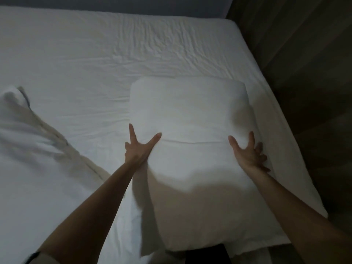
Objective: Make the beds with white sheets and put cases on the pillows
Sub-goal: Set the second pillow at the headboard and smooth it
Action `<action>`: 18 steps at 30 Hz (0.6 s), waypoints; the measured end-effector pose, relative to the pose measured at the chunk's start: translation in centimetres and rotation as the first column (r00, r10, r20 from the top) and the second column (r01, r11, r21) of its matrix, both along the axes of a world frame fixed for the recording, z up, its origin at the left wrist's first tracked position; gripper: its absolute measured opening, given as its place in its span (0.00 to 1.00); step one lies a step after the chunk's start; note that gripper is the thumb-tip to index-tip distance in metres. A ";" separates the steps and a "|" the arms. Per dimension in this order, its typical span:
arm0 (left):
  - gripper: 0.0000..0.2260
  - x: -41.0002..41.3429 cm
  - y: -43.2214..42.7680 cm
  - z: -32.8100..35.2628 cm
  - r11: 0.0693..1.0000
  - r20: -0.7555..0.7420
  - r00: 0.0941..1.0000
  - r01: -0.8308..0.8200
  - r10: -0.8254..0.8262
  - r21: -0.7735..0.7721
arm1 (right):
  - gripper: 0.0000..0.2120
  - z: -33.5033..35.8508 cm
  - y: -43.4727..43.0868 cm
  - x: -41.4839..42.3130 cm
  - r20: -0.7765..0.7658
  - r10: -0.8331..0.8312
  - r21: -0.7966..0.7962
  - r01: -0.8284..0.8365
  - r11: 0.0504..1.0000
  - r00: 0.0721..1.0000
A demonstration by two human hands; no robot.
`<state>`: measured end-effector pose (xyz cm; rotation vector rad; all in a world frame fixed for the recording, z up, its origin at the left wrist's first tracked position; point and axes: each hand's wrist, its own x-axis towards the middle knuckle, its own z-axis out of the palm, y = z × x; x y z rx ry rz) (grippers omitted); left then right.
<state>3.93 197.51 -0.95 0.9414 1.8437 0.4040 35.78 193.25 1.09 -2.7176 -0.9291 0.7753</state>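
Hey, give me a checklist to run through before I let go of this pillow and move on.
1. Plump white rectangular pillow lies flat on the bed, near its right edge: ok.
2. Left hand and right hand open, fingers spread against the pillow's sides: ok.
3. Pillow fully cased and closed: cannot tell.
4. White bed sheet smooth: not ok, rumpled creases on the far side.
5. Crumpled white bedding with a dark-trimmed edge at the left, sorted: not ok.
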 end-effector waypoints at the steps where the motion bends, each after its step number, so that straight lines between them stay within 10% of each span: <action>1: 0.61 0.1 0.8 -0.7 1.000 0.002 1.000 -0.008 0.008 -0.018 | 0.44 -0.8 0.7 0.3 0.036 -0.005 -0.003 0.005 1.000 0.999; 18: 0.59 1.1 5.6 -8.7 0.980 0.004 0.998 -0.058 0.060 -0.189 | 0.56 -8.2 4.6 1.9 0.311 -0.055 0.196 -0.007 0.981 0.949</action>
